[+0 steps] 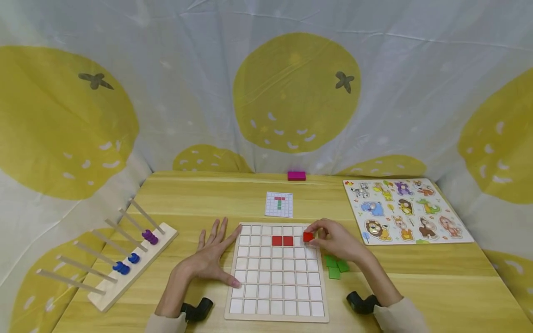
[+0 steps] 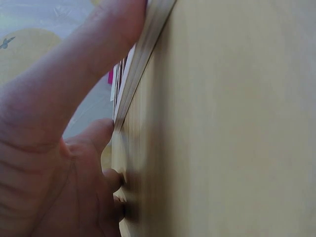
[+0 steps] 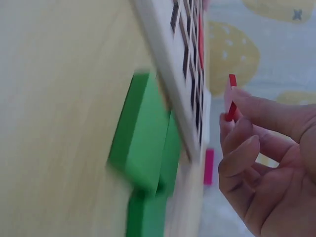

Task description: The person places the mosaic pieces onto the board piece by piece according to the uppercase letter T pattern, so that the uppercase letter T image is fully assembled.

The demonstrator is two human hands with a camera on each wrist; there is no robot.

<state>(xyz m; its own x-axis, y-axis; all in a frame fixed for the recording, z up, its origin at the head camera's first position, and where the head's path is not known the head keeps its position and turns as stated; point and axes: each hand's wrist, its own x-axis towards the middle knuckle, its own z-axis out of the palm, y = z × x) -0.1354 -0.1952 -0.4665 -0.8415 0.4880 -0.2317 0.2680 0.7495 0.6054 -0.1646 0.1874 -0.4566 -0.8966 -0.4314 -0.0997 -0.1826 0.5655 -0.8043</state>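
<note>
A wooden grid board point(image 1: 264, 277) with white square cells lies in the middle of the table. Two red tiles point(image 1: 282, 241) sit side by side in its second row from the top. My right hand point(image 1: 336, 239) pinches another red tile point(image 3: 231, 97) between thumb and fingers, above the board's upper right corner. Spread out at the board's left edge, my left hand point(image 1: 210, 260) touches the frame with thumb and index finger, its other fingertips on the table. Several green tiles point(image 1: 334, 273) lie beside the board's right edge, below my right hand.
Behind the board lies a pattern card point(image 1: 272, 210) showing a red and green T. A magenta block point(image 1: 296, 176) stands at the table's back edge. An animal puzzle board point(image 1: 354, 203) lies at right, a peg rack point(image 1: 137, 273) with blue and purple beads at left.
</note>
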